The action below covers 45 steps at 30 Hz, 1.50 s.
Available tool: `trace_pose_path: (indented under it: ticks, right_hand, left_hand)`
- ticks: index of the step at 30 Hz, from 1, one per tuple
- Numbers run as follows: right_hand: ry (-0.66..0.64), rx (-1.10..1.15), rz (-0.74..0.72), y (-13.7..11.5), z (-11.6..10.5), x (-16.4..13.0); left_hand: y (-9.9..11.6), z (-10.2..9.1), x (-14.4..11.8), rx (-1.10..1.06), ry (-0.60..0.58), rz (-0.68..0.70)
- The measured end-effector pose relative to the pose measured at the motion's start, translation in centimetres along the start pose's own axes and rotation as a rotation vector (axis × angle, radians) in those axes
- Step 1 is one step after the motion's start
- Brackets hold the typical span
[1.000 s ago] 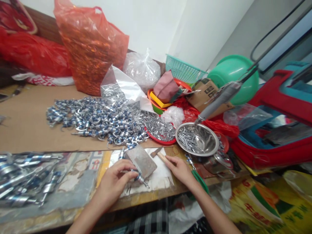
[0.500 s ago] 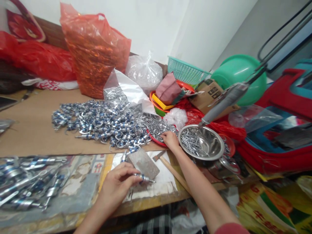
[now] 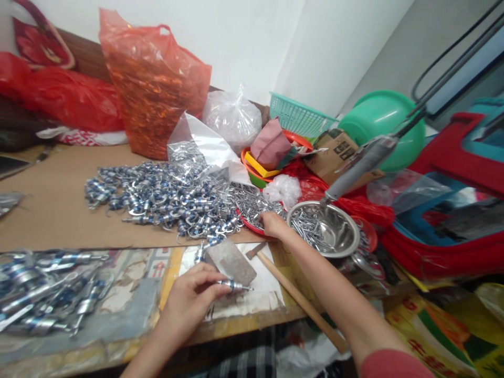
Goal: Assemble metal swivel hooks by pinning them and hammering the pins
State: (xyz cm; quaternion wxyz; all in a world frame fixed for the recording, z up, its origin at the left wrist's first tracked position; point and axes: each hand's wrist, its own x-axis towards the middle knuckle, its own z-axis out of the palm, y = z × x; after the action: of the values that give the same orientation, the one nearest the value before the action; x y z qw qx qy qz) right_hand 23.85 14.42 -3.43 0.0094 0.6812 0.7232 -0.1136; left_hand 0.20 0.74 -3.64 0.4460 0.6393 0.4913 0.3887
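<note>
Since a second ago, the right hand has left the hammer for the red tray of pins. Left hand pinches a metal fitting, lying level, tip pointing rightward, beside the gray block.

bare forearms, red right sleeve

Little is legible. Cardboard box just left of the green basin: dark printed marks, too small to read. Yellow sack well below the basin, bottom right: red Chinese characters, blurred, unreadable. No numbers or brands can be made out.
</note>
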Motion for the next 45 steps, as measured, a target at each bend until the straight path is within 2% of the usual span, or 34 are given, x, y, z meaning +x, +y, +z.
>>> trace_pose_path:
  ticks: [4, 9, 14, 16, 19, 22, 27, 32, 37, 42, 45]
  right_hand:
    - [0.052, 0.104, 0.021, -0.1, -0.4, 0.2]
    - [0.238, 0.359, 0.045, -0.7, -1.1, -1.3]
    - [0.289, 0.708, -0.037, -5.3, 0.2, -7.6]
    - [0.255, 1.142, -0.123, -7.4, 1.0, -10.4]
    - [0.172, 1.422, -0.121, -9.3, 1.9, -13.3]
    - [0.148, 1.514, -0.083, -9.7, 2.3, -14.0]
    - [0.126, 1.640, -0.073, -9.4, 2.7, -13.7]
    - [0.195, 1.714, -0.057, -9.8, 3.0, -14.1]
    - [0.199, 1.765, -0.055, -9.8, 3.3, -14.4]
    - [0.186, 1.810, -0.083, -9.8, 3.5, -14.6]
    - [0.249, 1.702, -0.100, -9.7, 3.6, -15.1]
  left_hand:
    - [-0.4, -0.1, -0.1, 0.000, -0.012, 0.011]
    - [-0.3, -0.3, -0.3, -0.010, 0.001, 0.056]
    - [-0.1, 0.3, -0.2, -0.023, 0.115, 0.090]
    - [0.0, 0.6, -0.2, -0.041, 0.173, 0.064]
    - [0.1, 0.9, -0.2, -0.075, 0.200, 0.044]
    - [0.4, 1.0, -0.3, -0.076, 0.214, 0.073]
    - [0.4, 0.8, -0.5, -0.037, 0.199, 0.193]
    - [0.4, 0.8, -0.7, -0.022, 0.167, 0.243]
    - [0.7, 0.7, -0.9, -0.055, 0.167, 0.229]
    - [0.8, 0.7, -0.9, -0.075, 0.103, 0.195]
    - [0.8, 0.6, -0.9, -0.086, 0.082, 0.126]
